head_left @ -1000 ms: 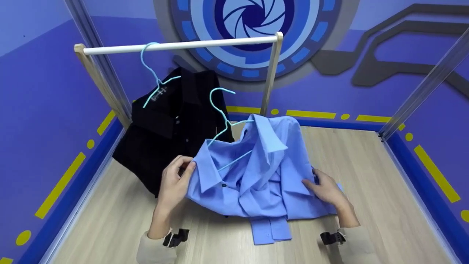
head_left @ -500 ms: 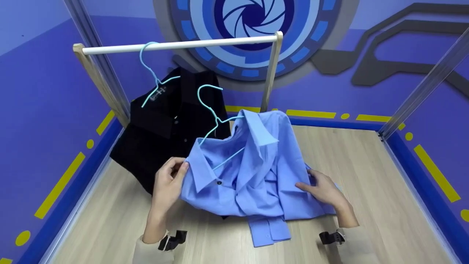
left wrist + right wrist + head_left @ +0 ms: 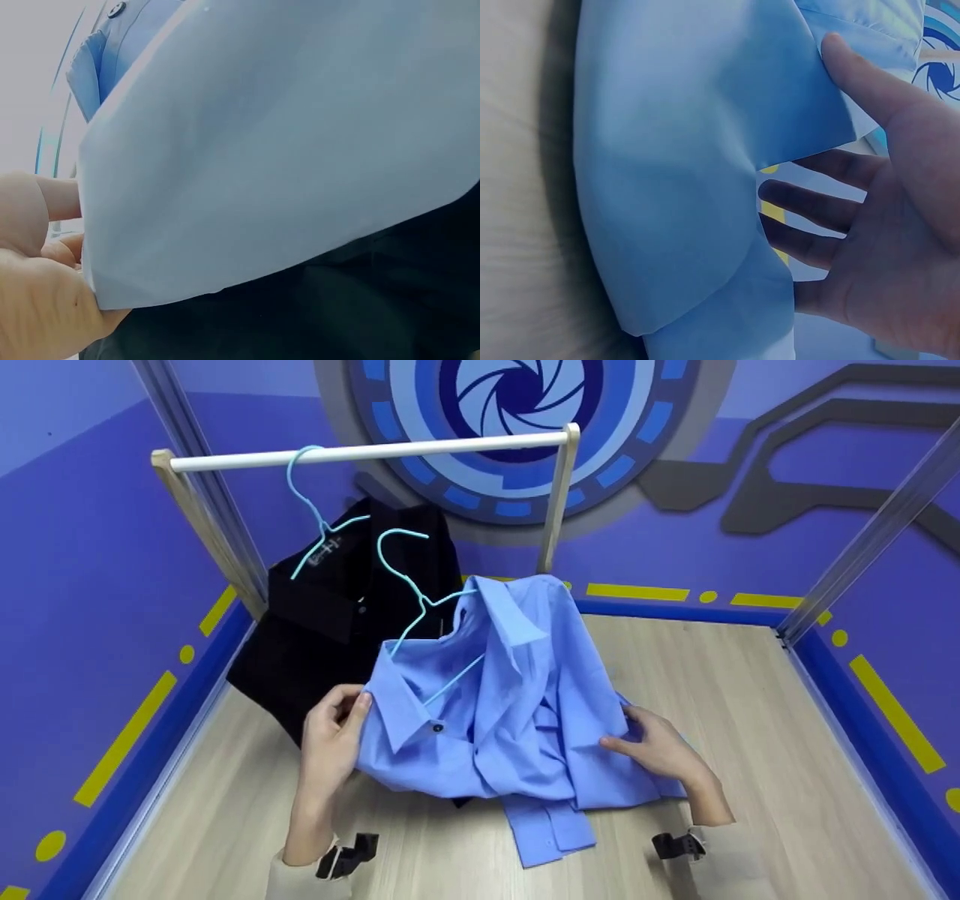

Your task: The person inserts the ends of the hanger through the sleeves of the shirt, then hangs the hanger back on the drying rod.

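A light blue button-up shirt (image 3: 514, 697) with a dark collar button is draped on a thin turquoise hanger (image 3: 422, 594), its hook pointing up and free of the rail. At the shirt's left shoulder, my left hand (image 3: 330, 735) pinches the fabric between thumb and fingers; the left wrist view shows the hand (image 3: 37, 270) at the cloth's edge. My right hand (image 3: 656, 744) touches the other side, thumb in front and some fingers behind. The right wrist view shows that hand (image 3: 892, 240) with its fingers fairly straight. Its index fingertip is hidden by cloth.
A small rack with a white rail (image 3: 367, 451) and wooden posts (image 3: 559, 502) stands behind. A black shirt (image 3: 300, 660) hangs there on another turquoise hanger (image 3: 304, 499), partly behind the blue one. Blue walls (image 3: 82, 585) enclose the wooden tabletop (image 3: 712, 690).
The blue shirt and its hanger have shifted left and slightly up, overlapping more of the black shirt. My left hand has moved left with it; my right hand has moved slightly left.
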Demonstrator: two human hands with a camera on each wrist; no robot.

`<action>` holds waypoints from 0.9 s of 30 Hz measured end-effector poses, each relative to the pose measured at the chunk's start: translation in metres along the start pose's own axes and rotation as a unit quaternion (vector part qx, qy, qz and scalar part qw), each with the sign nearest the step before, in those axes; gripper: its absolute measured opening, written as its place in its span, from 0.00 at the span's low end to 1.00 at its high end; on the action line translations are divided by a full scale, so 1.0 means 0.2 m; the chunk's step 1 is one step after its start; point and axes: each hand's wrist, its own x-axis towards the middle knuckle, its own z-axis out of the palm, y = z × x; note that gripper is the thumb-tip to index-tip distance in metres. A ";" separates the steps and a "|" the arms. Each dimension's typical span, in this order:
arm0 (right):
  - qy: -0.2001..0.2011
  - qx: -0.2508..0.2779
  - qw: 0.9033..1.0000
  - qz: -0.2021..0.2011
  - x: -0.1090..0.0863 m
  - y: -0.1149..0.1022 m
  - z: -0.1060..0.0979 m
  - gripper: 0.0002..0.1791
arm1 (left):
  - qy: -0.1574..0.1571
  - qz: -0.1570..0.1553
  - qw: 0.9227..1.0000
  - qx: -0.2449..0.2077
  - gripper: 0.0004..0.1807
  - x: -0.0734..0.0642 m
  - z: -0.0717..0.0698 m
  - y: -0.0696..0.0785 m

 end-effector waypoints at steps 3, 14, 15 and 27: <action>-0.003 -0.002 1.000 -0.009 0.00 0.00 0.00 0.49 | 0.010 -0.009 1.000 -0.002 0.07 0.00 -0.01 0.01; -0.019 0.001 0.999 -0.039 0.00 0.00 0.00 0.45 | 0.028 -0.050 0.998 -0.026 0.09 0.00 -0.04 0.05; -0.021 0.004 0.999 -0.040 0.00 0.00 0.00 0.45 | 0.030 -0.053 0.998 -0.030 0.09 0.00 -0.05 0.06; -0.072 -0.006 0.997 -0.032 -0.07 -0.02 -0.01 0.55 | 0.051 -0.055 0.996 -0.043 0.09 0.01 -0.05 0.08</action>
